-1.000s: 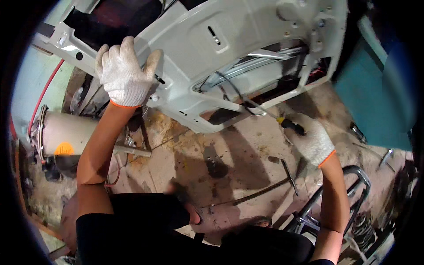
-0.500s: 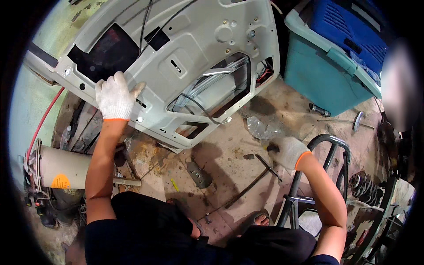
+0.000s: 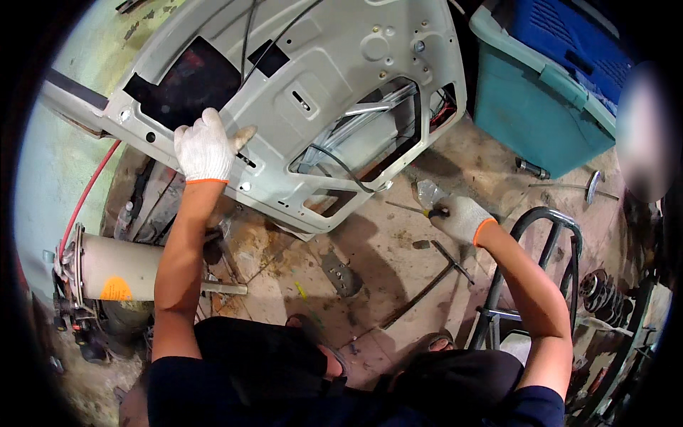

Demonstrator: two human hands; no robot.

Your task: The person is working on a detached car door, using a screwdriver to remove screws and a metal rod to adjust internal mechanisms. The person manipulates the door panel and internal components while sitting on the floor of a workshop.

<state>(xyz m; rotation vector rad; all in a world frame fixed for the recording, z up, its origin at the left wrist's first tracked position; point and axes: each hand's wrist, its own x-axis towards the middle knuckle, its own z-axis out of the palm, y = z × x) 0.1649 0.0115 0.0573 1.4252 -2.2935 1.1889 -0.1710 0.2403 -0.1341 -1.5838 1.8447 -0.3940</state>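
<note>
My gloved left hand [image 3: 205, 149] is closed on the light grey metal door [image 3: 313, 57], at the edge of a dark opening in its inner panel. A black cable [image 3: 336, 159] arcs across a larger opening, where metal rails show inside, and ends at the lower rim. My gloved right hand [image 3: 457, 219] grips a screwdriver [image 3: 428, 213] with a yellow and black handle, its thin shaft pointing left, apart from the door and below its right side.
A teal bin [image 3: 519, 114] with a blue crate [image 3: 569, 35] stands right. A black metal frame [image 3: 548, 238] and coil spring [image 3: 601, 295] lie lower right. A tank [image 3: 121, 263] and red hose [image 3: 89, 185] sit left. A long bar tool [image 3: 427, 285] lies on the floor.
My right hand has drawn the screwdriver away from the door's lower opening, toward me. My left hand stays on the door. The whole view has shifted, showing more of the floor and bins.
</note>
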